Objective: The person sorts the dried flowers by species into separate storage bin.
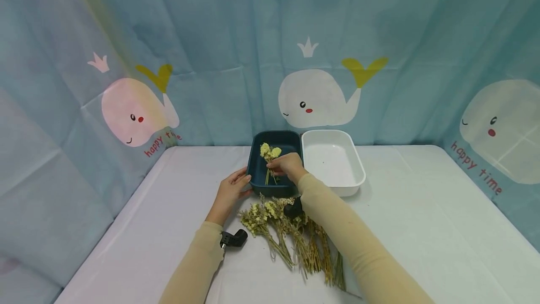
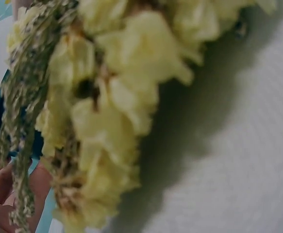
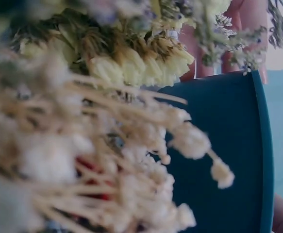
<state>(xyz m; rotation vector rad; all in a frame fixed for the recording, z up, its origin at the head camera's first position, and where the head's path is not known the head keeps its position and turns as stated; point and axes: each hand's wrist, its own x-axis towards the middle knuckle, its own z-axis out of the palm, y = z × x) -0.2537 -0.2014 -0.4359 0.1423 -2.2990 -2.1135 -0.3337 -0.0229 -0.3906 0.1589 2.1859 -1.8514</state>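
**Yellow flowers in a dark blue tray**

Nearest are two tan sleeves (image 1: 196,262), each with a small black camera (image 1: 235,238) at the wrist. Between them, a pile of dried flowers (image 1: 274,219) lies on the white table (image 1: 422,229). The yellow heads are on the left, and pale tan ones are next to them. The heads point to the trays and the stems point back to the person.

Just past the pile is a dark blue tray (image 1: 288,142). The left hand (image 1: 231,190) touches its left side, near the front corner. I cannot tell if the fingers curl round it or just rest there.

The right hand (image 1: 288,165) is over the tray and pinches a little yellow bunch (image 1: 270,151) by its stems. The bunch is inside the rim, heads up and away. I cannot tell if it touches the bottom.

On the right, side by side with the blue tray, is a white tray (image 1: 331,161). Tiny dark specks show inside it.

At the back hangs a blue curtain (image 1: 236,36) with smiling whales (image 1: 316,100).
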